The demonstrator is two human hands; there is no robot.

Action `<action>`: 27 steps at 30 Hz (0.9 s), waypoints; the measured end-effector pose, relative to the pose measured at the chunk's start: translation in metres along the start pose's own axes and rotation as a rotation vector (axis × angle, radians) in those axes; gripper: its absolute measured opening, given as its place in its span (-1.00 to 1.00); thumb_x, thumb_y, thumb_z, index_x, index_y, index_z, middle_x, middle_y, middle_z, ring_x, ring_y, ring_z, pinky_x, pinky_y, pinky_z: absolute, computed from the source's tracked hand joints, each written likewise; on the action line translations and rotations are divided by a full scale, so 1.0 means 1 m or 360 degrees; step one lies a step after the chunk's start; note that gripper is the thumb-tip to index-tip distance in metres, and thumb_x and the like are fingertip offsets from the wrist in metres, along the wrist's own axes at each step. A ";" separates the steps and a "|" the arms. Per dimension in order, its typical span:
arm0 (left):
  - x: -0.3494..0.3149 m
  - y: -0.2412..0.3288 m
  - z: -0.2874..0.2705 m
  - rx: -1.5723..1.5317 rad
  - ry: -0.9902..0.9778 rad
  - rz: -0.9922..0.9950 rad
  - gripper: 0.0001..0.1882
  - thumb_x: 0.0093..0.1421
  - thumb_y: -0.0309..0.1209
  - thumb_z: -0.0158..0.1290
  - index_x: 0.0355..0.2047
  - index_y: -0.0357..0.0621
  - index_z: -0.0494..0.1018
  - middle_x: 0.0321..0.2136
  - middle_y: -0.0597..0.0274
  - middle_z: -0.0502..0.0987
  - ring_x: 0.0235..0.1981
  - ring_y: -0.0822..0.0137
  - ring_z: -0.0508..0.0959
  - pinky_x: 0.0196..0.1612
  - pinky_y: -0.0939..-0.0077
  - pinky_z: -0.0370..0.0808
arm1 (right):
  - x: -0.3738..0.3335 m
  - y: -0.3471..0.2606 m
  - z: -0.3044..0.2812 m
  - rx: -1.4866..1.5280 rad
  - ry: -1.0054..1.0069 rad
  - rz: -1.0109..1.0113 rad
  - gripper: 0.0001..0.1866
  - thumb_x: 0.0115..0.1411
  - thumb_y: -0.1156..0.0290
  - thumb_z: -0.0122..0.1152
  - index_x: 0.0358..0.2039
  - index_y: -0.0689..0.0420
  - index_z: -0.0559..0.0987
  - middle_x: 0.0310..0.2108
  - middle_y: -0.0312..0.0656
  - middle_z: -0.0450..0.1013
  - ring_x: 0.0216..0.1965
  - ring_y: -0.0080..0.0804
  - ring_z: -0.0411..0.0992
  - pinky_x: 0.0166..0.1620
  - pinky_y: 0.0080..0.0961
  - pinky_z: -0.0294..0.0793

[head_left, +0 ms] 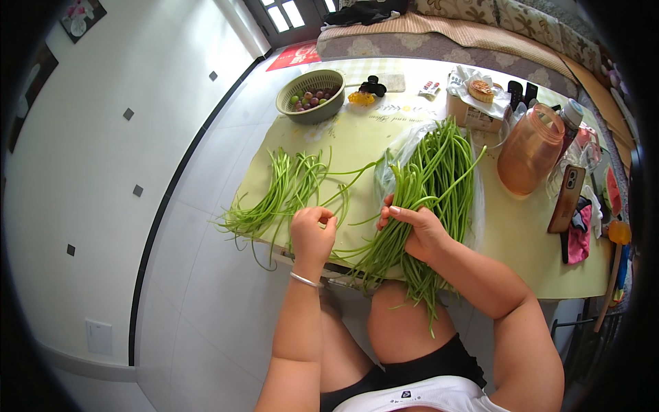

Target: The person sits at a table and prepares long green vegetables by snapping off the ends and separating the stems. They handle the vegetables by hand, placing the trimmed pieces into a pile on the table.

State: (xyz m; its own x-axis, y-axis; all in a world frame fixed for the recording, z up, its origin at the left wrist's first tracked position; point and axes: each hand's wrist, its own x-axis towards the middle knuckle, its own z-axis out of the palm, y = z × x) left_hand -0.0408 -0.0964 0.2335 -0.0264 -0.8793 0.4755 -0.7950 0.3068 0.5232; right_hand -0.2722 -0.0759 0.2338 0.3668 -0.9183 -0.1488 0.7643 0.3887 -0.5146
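Note:
A thick bunch of long green vegetable stems (pixel 445 165) lies partly on a clear plastic bag (pixel 478 213), its lower ends hanging over the table's near edge. My right hand (pixel 420 230) is closed around part of this bunch, thumb on top. To its left, my left hand (pixel 314 232) has its fingers pinched together; whatever they hold is too small or hidden to make out. Just beyond the left hand lies a smaller, looser pile of stems (pixel 278 196), some drooping past the table edge. A few single stems stretch between the two piles.
The table (pixel 364 141) has a pale yellow cover. Toward the back stand a basket (pixel 312 118) of grapes, a black hair claw (pixel 373 86) and a box (pixel 473 113) with a pastry on top. On the right are an orange-tinted jug (pixel 527 154) and a phone (pixel 567 199).

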 end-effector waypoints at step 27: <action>0.018 -0.045 0.019 0.0330 0.0126 0.0242 -0.77 -0.01 -0.55 0.14 -0.28 -0.12 0.60 -0.28 0.15 0.55 -0.10 0.08 0.46 -0.01 0.18 0.41 | -0.003 0.000 0.003 0.0028 0.0046 0.0076 -0.74 0.15 0.48 0.28 -0.15 0.15 0.46 -0.32 -0.15 0.55 -0.17 -0.25 0.52 -0.03 -0.25 0.49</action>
State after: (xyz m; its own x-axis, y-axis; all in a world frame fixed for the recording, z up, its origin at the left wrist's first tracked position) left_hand -0.0170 -0.1335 0.2051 -0.1143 -0.7951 0.5956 -0.8930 0.3450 0.2891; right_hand -0.2717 -0.0726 0.2365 0.3878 -0.9004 -0.1972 0.7555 0.4331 -0.4916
